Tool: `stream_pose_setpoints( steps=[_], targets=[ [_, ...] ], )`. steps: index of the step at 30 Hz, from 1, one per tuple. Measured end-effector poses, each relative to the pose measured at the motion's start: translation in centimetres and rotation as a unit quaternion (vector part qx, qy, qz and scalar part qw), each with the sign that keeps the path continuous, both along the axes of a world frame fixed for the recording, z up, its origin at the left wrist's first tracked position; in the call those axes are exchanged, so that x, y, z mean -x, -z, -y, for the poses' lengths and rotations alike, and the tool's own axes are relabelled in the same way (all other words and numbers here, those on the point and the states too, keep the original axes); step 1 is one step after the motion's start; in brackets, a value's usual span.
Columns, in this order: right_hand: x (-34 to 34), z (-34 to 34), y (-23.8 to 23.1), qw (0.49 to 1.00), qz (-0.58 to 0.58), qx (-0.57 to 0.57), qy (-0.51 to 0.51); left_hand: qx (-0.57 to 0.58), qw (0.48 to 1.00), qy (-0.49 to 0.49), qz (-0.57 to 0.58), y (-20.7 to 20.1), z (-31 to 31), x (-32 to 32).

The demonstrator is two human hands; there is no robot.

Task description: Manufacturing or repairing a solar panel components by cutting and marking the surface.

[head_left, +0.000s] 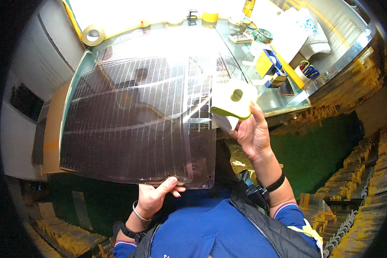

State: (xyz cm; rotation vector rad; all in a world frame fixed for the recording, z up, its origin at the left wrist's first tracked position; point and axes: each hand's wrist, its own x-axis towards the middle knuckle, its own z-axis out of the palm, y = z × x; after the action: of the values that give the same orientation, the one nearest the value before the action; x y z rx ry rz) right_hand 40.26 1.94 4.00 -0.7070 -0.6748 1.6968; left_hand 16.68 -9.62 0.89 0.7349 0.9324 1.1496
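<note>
A bright blue shirt [193, 228] is showing beneath an open black quilted vest [279, 236], its short sleeves [293, 215] ending in red-and-white striped trim [284, 206], while a slim pale bangle [135, 210] and a dark band [132, 234] are circling the left forearm [135, 222] and a black textured band [276, 183] is ringing the right wrist [266, 168].

Yellow tape roll [210, 17], scissors [312, 72] in pale cup [301, 76]

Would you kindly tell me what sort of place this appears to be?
Likely a workshop, judging by the glassy worktable, the yellow roll of tape and the large transparent sheet in the person's left hand.
</note>
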Motion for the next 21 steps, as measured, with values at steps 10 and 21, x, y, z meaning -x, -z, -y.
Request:
stream_pose_setpoints(
  steps=[10, 21],
  targets=[
    [0.66, -0.10, 0.38, 1.000, -0.014, -0.007, -0.005, -0.008, 1.000, -0.006, -0.003, 0.25, -0.03, 0.04],
    [0.58, -0.06, 0.71, 1.000, -0.023, -0.013, -0.001, -0.008, 0.999, 0.014, -0.035, 0.82, 0.35, 0.30]
  ],
)
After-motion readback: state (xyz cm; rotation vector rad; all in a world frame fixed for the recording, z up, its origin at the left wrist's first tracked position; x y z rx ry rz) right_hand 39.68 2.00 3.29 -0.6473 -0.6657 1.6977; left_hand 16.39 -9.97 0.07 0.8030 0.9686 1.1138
